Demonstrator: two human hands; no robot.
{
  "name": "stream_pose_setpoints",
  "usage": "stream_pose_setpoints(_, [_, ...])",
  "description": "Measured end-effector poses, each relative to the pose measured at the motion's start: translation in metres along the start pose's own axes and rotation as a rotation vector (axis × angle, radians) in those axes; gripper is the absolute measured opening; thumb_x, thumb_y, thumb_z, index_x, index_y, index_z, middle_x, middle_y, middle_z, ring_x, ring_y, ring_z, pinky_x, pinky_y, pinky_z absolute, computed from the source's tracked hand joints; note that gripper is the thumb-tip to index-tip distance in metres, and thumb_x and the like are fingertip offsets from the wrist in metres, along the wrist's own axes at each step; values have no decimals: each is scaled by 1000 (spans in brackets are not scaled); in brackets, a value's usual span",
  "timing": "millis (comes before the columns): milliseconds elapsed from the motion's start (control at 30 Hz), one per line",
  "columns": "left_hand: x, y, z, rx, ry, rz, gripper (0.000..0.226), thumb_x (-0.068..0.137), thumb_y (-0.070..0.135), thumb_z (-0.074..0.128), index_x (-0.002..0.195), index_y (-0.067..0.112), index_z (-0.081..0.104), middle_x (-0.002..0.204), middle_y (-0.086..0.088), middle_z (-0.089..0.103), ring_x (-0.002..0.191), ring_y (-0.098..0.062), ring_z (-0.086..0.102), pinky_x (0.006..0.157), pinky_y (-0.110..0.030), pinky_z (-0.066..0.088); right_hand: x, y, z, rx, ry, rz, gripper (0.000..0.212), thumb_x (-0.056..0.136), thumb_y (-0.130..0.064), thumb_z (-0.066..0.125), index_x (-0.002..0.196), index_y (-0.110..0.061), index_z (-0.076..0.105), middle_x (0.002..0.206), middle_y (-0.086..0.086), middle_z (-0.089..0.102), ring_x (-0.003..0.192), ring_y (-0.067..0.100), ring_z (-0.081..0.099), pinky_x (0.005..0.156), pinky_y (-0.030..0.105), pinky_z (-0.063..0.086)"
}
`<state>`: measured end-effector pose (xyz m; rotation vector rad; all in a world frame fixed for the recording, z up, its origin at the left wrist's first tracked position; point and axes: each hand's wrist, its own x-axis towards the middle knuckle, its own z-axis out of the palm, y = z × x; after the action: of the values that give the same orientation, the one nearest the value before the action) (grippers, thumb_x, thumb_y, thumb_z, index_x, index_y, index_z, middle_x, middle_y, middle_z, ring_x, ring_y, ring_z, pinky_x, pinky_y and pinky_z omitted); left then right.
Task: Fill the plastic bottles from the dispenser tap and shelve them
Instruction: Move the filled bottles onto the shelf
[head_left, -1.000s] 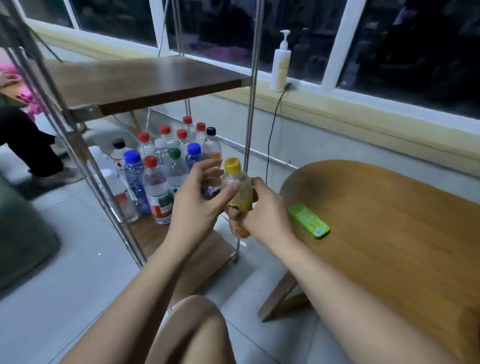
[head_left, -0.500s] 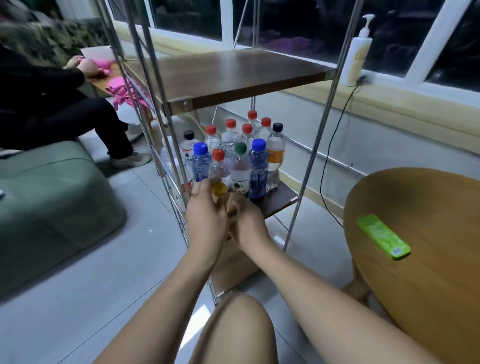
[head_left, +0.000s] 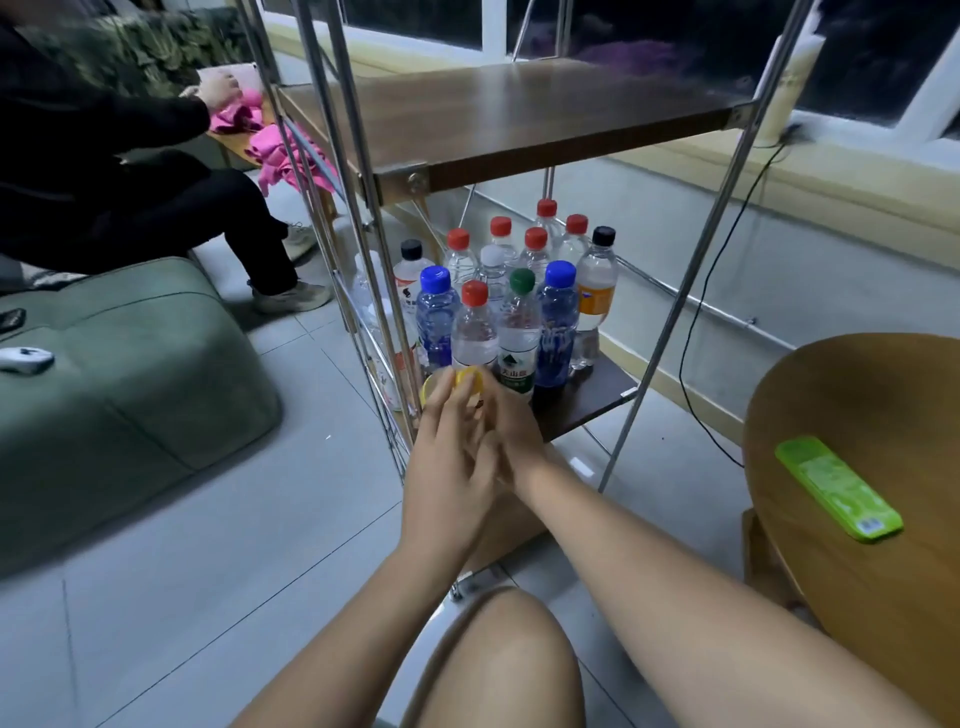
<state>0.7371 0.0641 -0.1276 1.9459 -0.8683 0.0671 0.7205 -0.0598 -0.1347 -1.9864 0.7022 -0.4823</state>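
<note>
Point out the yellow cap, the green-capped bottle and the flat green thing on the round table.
yellow cap (head_left: 471, 379): head view, middle of its visible yellow part.
green-capped bottle (head_left: 518, 326): head view, clear body above the label.
flat green thing (head_left: 837, 488): head view, middle of its top face.

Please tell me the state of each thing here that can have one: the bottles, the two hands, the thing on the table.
Shelved bottles: upright, capped, on the lower shelf.
Yellow-capped bottle: capped, held in front of the shelved bottles, body hidden.
Left hand: fingers pinch the yellow cap.
Right hand: mostly hidden, grip unclear.
Green case: flat on the round table.
</note>
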Motion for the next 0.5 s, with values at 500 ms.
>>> stream_pose_setpoints(500, [-21, 1, -20, -115, 193, -6, 23, 102, 3, 69, 117, 20, 75, 113, 14, 74, 100, -11, 72, 81, -33, 56, 36, -23, 17, -579, 12, -143, 38, 98, -43, 69, 106, -14, 46, 93, 12, 68, 82, 35, 65, 69, 38, 43])
